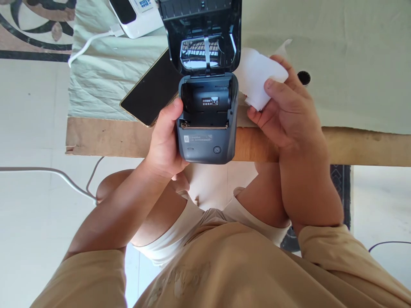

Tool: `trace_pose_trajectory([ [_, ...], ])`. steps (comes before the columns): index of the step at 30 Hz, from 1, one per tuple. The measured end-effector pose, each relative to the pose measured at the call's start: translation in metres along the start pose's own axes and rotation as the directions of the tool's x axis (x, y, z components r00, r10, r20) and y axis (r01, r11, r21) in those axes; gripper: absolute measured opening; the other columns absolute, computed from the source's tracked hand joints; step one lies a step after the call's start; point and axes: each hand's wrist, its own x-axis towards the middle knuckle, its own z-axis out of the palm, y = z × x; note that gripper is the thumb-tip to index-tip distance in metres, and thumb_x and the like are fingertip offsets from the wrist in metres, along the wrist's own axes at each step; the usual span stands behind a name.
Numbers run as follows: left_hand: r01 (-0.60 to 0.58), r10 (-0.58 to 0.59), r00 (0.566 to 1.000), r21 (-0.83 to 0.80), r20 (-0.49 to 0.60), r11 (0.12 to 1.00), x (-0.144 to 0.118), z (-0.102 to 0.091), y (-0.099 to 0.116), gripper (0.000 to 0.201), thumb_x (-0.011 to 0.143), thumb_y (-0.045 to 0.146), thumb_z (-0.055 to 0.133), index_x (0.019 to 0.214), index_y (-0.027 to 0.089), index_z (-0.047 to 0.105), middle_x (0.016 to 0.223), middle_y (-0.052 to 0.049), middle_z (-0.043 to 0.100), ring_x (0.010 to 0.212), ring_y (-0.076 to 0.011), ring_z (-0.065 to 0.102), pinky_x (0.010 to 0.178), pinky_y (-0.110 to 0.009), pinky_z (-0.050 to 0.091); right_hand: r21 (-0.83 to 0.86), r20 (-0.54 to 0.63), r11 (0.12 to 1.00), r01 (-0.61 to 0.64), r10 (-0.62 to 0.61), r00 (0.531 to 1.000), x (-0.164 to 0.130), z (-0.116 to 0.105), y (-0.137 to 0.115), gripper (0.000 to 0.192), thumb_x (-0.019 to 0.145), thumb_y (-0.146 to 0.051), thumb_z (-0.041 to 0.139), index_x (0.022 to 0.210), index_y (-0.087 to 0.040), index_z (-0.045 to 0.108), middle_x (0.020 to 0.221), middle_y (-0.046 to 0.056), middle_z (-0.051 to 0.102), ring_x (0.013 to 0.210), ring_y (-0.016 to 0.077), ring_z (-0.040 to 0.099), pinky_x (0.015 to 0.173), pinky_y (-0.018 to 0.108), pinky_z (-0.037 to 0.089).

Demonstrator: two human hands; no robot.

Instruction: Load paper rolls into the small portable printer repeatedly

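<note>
1. Hands and device: the left hand [165,143] grips the left flank of a small dark grey plastic label printer [205,124], thumb lying along its side near the open paper bay. The printer sits at the near edge of the bench [353,145], partly overhanging it above the person's lap.

2. Right hand [285,113]: clenched around a white roll of paper [257,79], thumb on top and fingers beneath. The roll lies just to the right of the printer, close to its right wall but apart from it; this hand is the nearer of the two to the roll, which it alone holds.

3. Key relation: the empty paper bay [205,105] lies to the left of the roll and slightly nearer the person. The bay's long axis runs left to right across the printer; the roll's axis appears to lie roughly the same way, though the fingers hide too much of it to be sure.

4. Appearance of the printer: hinged black lid [201,34] raised fully away from the person, its glossy inner face reflecting light; a white-printed label inside the bay; a round power button [217,149] on the front face.

5. Surroundings: a black smartphone [150,94] lies screen up on the pale green cloth [105,77] left of the printer; a white device with a cable [135,15] lies beyond it.
</note>
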Motion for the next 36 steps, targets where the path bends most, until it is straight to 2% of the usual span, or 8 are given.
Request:
trace_pose_trajectory([
  [4, 0.019, -0.020, 1.000, -0.028, -0.012, 0.999, -0.003, 0.007, 0.003, 0.040, 0.102, 0.052, 0.056, 0.103, 0.018, 0.076, 0.100, -0.008, 0.082, 0.145, -0.0341, 0.058, 0.115, -0.041, 0.056, -0.009, -0.047, 0.999, -0.036, 0.036, 0.998, 0.004, 0.000, 0.000, 0.034, 0.072, -0.039, 0.070, 0.104, -0.030, 0.061, 0.108, 0.003, 0.068, 0.095, 0.0177, 0.064, 0.066, 0.029, 0.055],
  [7, 0.043, -0.043, 0.999, 0.001, -0.020, 0.999, -0.004, 0.008, 0.004, 0.040, 0.102, 0.054, 0.055, 0.102, 0.020, 0.076, 0.102, -0.007, 0.082, 0.147, -0.0349, 0.055, 0.115, -0.042, 0.055, -0.024, -0.052, 0.999, -0.024, 0.023, 0.998, 0.005, -0.002, 0.001, 0.035, 0.071, -0.040, 0.068, 0.104, -0.031, 0.061, 0.113, 0.002, 0.068, 0.097, 0.0185, 0.064, 0.064, 0.029, 0.054],
  [13, 0.012, -0.012, 0.999, 0.015, 0.035, 1.000, -0.002, -0.001, 0.002, 0.046, 0.099, 0.062, 0.061, 0.104, 0.020, 0.078, 0.107, -0.008, 0.082, 0.149, -0.0366, 0.053, 0.116, -0.042, 0.055, 0.022, 0.008, 0.999, -0.038, 0.038, 0.999, 0.004, -0.006, 0.002, 0.038, 0.075, -0.043, 0.080, 0.102, -0.034, 0.056, 0.117, -0.003, 0.068, 0.110, 0.0178, 0.068, 0.085, 0.032, 0.063],
  [20, 0.040, -0.041, 0.999, 0.027, 0.021, 0.999, -0.003, 0.000, 0.003, 0.045, 0.098, 0.061, 0.062, 0.105, 0.019, 0.076, 0.104, -0.009, 0.081, 0.144, -0.0373, 0.057, 0.111, -0.040, 0.058, 0.066, -0.029, 0.994, -0.092, 0.094, 0.995, 0.003, -0.003, 0.000, 0.026, 0.074, -0.037, 0.069, 0.095, -0.030, 0.056, 0.115, 0.000, 0.071, 0.124, 0.0232, 0.067, 0.097, 0.037, 0.064],
  [24, 0.020, -0.020, 1.000, 0.032, 0.000, 0.999, 0.000, 0.000, 0.000, 0.046, 0.097, 0.061, 0.059, 0.103, 0.018, 0.076, 0.103, -0.010, 0.080, 0.139, -0.0346, 0.063, 0.104, -0.039, 0.062, 0.072, -0.038, 0.994, -0.078, 0.081, 0.996, 0.003, -0.001, 0.000, 0.027, 0.074, -0.038, 0.070, 0.091, -0.029, 0.052, 0.120, -0.002, 0.070, 0.117, 0.0212, 0.068, 0.092, 0.033, 0.062],
  [28, -0.010, 0.011, 1.000, 0.051, -0.028, 0.999, 0.001, -0.001, -0.002, 0.041, 0.100, 0.052, 0.053, 0.105, 0.018, 0.075, 0.104, -0.007, 0.079, 0.144, -0.0304, 0.060, 0.108, -0.037, 0.060, 0.069, -0.005, 0.994, -0.080, 0.080, 0.997, 0.006, -0.005, 0.005, 0.030, 0.076, -0.043, 0.068, 0.095, -0.028, 0.051, 0.120, 0.001, 0.067, 0.109, 0.0195, 0.069, 0.087, 0.034, 0.062],
  [33, -0.035, 0.036, 0.998, -0.029, 0.057, 0.999, 0.003, -0.010, -0.005, 0.039, 0.101, 0.048, 0.056, 0.105, 0.015, 0.078, 0.090, -0.008, 0.080, 0.143, -0.0306, 0.061, 0.113, -0.035, 0.058, 0.020, 0.061, 0.996, -0.090, 0.089, 0.994, 0.009, -0.012, 0.007, 0.031, 0.078, -0.047, 0.074, 0.094, -0.029, 0.054, 0.115, 0.002, 0.065, 0.103, 0.0192, 0.067, 0.074, 0.031, 0.059],
  [36, -0.050, 0.053, 0.994, -0.036, 0.091, 0.998, 0.005, -0.014, -0.007, 0.040, 0.102, 0.047, 0.056, 0.111, 0.015, 0.079, 0.095, -0.007, 0.081, 0.141, -0.0299, 0.063, 0.115, -0.036, 0.057, 0.050, 0.053, 0.997, -0.063, 0.060, 0.997, 0.006, -0.009, 0.006, 0.032, 0.075, -0.041, 0.082, 0.095, -0.030, 0.060, 0.108, 0.001, 0.065, 0.091, 0.0152, 0.065, 0.062, 0.025, 0.053],
])
